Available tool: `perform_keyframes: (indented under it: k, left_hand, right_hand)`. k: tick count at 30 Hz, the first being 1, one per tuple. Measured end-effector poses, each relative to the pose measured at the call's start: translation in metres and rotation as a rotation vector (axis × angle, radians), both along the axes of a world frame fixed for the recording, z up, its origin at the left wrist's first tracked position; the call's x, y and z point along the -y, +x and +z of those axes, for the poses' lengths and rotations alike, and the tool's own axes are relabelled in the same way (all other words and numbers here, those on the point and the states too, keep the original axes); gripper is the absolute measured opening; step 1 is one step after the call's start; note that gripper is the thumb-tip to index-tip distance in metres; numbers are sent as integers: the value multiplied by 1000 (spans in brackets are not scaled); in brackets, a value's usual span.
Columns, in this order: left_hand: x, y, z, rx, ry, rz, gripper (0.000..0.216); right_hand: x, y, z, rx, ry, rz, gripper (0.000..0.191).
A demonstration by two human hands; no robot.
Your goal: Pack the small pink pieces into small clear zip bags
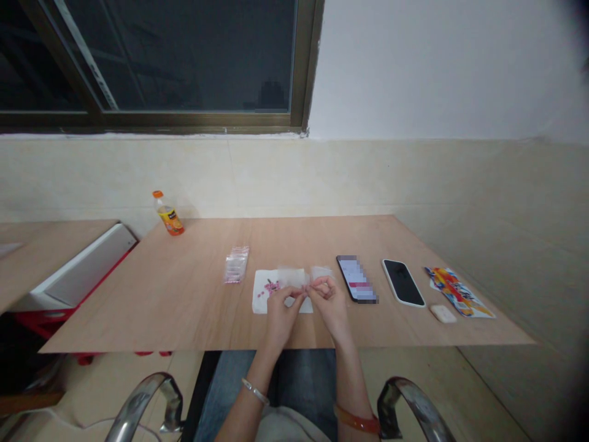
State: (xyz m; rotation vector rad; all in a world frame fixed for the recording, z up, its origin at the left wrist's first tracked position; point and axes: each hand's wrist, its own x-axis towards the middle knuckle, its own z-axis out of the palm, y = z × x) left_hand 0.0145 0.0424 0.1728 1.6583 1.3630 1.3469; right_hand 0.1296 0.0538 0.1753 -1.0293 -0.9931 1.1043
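My left hand (282, 309) and my right hand (332, 302) meet over the right part of a white sheet (258, 294). Thumb and fingers of each are pinched together, fingertips nearly touching. What they grip is too small to make out. Small pink and dark pieces (272, 286) lie on the sheet, left of my left hand. Behind my fingertips a translucent, whitish film (291, 275) shows on the sheet. Another clear piece of film (321, 271) is just beyond my right hand, which partly covers it.
Clear packets (236, 265) lie left of the sheet on the wooden table (193, 294). To the right are a lit phone (355, 279), a white-framed phone (403, 282), a small white case (443, 314) and a colourful wrapper (460, 292). An orange drink bottle (169, 215) stands at the back left.
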Motion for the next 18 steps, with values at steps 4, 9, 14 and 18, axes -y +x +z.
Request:
perform_keyframes:
  k: [4, 9, 14, 18]
  left_hand:
    - [5, -5, 4, 15, 4, 87, 18]
    - [11, -6, 7, -242, 116, 160, 18]
    - [17, -7, 7, -450, 173, 157, 18]
    - [18, -9, 10, -516, 154, 107, 21]
  right_hand:
    - [2, -1, 3, 26, 31, 2, 24]
    - [5, -6, 3, 265, 59, 67, 17]
    - [2, -7, -5, 417, 38, 22, 28]
    - [-1, -8, -11, 386, 50, 46, 27]
